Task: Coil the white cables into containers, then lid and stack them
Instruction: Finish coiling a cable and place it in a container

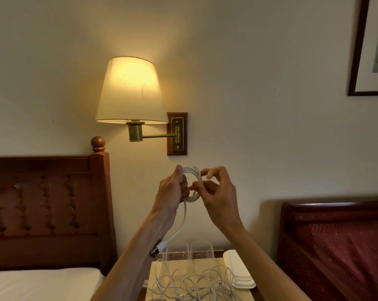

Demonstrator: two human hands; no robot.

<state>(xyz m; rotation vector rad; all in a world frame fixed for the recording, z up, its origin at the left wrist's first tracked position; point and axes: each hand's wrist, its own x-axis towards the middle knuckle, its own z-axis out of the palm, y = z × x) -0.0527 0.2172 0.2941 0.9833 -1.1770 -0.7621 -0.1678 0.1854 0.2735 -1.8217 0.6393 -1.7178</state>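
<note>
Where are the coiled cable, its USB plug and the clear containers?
coiled cable [192,183]: head view, on the loops.
USB plug [155,251]: head view, metal end.
clear containers [189,250]: head view, front wall.

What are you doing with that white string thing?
It's a charging cable. The left hand grips a small coil of white cable while the right hand pinches the loops into shape. Its tail hangs down to a USB plug. Below, on the bedside table, a tangle of more white cables waits, with clear containers behind it and white lids stacked to the right.
</note>
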